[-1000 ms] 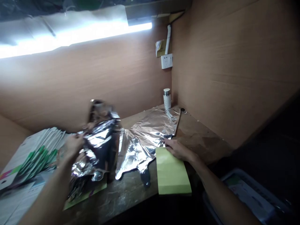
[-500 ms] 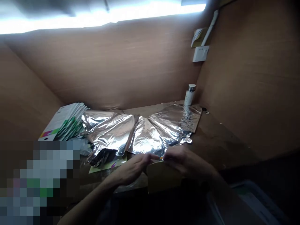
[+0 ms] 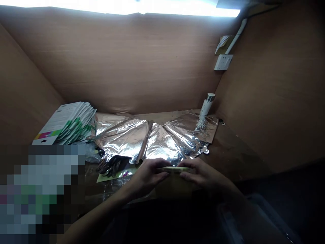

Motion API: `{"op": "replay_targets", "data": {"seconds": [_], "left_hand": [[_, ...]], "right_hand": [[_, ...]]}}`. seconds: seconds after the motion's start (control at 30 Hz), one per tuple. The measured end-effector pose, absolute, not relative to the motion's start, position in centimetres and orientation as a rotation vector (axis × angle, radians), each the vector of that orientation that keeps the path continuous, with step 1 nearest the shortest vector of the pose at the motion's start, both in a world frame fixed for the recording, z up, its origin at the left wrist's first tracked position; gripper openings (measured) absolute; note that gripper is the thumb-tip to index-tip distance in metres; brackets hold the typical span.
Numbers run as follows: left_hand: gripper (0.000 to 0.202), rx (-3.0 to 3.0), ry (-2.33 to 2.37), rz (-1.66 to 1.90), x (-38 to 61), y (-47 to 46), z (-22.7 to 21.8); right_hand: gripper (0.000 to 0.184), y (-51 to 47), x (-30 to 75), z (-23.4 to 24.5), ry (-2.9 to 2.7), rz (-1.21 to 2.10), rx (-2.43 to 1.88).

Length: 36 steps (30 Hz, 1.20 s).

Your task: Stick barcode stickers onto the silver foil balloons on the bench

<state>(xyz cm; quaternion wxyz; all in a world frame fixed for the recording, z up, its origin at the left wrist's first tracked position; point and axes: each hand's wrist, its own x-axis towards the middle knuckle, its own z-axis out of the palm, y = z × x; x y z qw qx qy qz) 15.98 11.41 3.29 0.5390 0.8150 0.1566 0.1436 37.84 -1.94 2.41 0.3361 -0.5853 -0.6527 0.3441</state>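
Yellow paper (image 3: 175, 169) was held edge-up just before the silvery foil (image 3: 162, 145), its two ends pinched between thumb and fingers by left hand (image 3: 152, 173) and right hand (image 3: 199, 172), presumably to keep it level.

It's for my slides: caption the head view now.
Left hand and right hand hold yellowish paper before wrinkled silvery foil.
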Motion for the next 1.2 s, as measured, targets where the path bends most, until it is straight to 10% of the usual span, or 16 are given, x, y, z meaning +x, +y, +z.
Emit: {"op": "replay_targets", "data": {"seconds": [0.47, 0.93, 1.2], "left_hand": [[0.027, 1.797, 0.499, 0.548, 17.1, 11.8, 0.2], [0.035, 2.017, 0.581, 0.469, 16.5, 11.6, -0.7], [0.042, 2.064, 0.604, 0.419, 16.6, 12.2, -1.8]], "right_hand": [[0.024, -0.5, 36.0, -2.5, -1.936, -0.105, -1.393], [0.018, -0.7, 36.0, -3.4, -1.786, 0.302, -1.405], [0.033, -1.2, 36.4, -5.0, -2.036, -0.241, -1.285]]}}
